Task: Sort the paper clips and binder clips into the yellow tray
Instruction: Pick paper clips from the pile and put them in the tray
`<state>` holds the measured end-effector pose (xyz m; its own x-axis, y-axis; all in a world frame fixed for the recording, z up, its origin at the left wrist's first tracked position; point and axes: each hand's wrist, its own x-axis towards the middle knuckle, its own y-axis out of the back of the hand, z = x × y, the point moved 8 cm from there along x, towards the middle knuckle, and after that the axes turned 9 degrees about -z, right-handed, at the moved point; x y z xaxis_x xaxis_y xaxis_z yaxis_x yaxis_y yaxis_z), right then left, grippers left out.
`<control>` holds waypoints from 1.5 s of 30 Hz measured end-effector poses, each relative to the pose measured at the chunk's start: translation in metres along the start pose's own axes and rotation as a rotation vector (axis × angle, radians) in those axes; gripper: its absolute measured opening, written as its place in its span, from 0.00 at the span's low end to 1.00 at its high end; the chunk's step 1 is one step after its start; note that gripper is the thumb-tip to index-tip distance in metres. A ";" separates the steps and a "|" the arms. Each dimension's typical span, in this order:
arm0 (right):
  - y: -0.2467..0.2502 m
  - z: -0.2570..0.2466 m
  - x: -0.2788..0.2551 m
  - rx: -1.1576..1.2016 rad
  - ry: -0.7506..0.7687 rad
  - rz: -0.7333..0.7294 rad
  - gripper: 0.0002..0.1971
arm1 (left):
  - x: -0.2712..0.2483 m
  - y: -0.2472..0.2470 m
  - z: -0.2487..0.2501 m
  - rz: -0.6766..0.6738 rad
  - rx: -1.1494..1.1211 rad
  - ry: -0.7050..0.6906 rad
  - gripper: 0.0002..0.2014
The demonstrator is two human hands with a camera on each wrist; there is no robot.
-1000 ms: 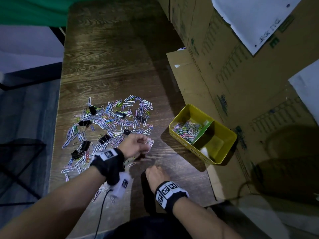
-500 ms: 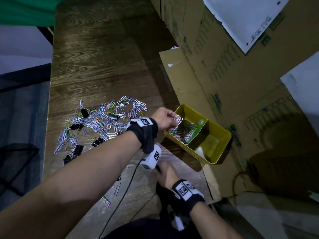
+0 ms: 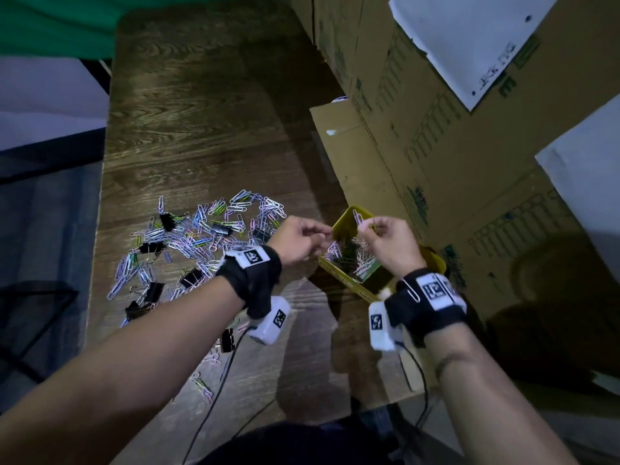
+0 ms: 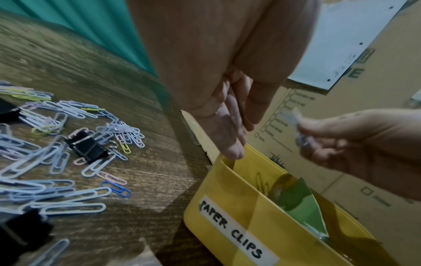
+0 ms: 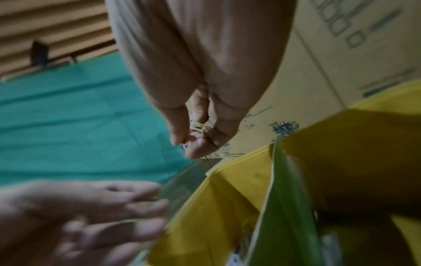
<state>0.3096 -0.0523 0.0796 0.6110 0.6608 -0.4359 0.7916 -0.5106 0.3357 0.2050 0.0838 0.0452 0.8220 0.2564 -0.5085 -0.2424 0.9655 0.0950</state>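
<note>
The yellow tray point(image 3: 339, 225) stands at the table's right, split by a green divider point(image 5: 284, 207); its near wall point(image 4: 227, 198) is labelled "PAPER CLIPS". Paper clips point(image 3: 362, 263) lie in the left compartment. A pile of coloured paper clips point(image 3: 201, 243) mixed with black binder clips point(image 3: 151, 292) spreads over the table to the left. My left hand point(image 3: 327, 233) hovers at the tray's left rim, fingers relaxed and holding nothing. My right hand point(image 3: 365, 226) is over the tray and pinches a few paper clips point(image 3: 358, 217). One clip point(image 3: 411, 290) hangs on my right wrist strap.
Cardboard boxes point(image 3: 436, 129) with white sheets taped on rise right behind the tray. A few stray clips point(image 3: 204, 387) and a binder clip point(image 3: 228, 340) lie near the table's front edge, under my left arm. Wrist camera cables trail toward me. The table's left edge drops off.
My left hand carried paper clips from the pile to the tray and now holds none. My right hand rose from the table's front to above the tray, with clips pinched.
</note>
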 end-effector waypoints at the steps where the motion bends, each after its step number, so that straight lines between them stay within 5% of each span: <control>1: -0.002 0.003 0.011 -0.111 -0.032 -0.020 0.04 | -0.006 0.004 -0.003 -0.004 -0.002 -0.003 0.08; 6: -0.027 0.014 0.032 -0.518 -0.053 -0.186 0.13 | -0.058 0.058 -0.039 0.062 0.125 0.043 0.06; 14: -0.073 -0.022 -0.009 -0.517 0.447 -0.037 0.12 | -0.167 0.146 -0.135 0.222 0.530 0.303 0.05; 19: -0.171 -0.008 -0.050 -0.562 0.518 -0.427 0.12 | -0.197 0.128 -0.195 0.201 0.750 0.373 0.23; 24: -0.281 0.032 -0.062 -0.784 0.441 -0.714 0.28 | -0.195 0.105 -0.216 0.246 0.839 0.381 0.39; 28: -0.314 0.041 -0.060 -0.988 0.356 -0.672 0.31 | -0.181 0.106 -0.221 0.249 0.926 0.351 0.41; 33: -0.321 0.041 -0.056 -1.124 0.340 -0.612 0.21 | -0.169 0.109 -0.218 0.187 1.009 0.255 0.26; 41: -0.294 0.036 -0.046 -0.894 0.234 -0.518 0.20 | -0.172 0.116 -0.213 0.218 0.955 0.061 0.13; 45: -0.266 0.033 -0.029 -0.803 0.188 -0.324 0.19 | -0.171 0.130 -0.200 0.285 0.883 -0.008 0.12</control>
<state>0.0814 0.0465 -0.0250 0.2910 0.8217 -0.4901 0.6437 0.2109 0.7357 -0.0701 0.1570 -0.0263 0.7958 0.4867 -0.3602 0.0418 0.5493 0.8346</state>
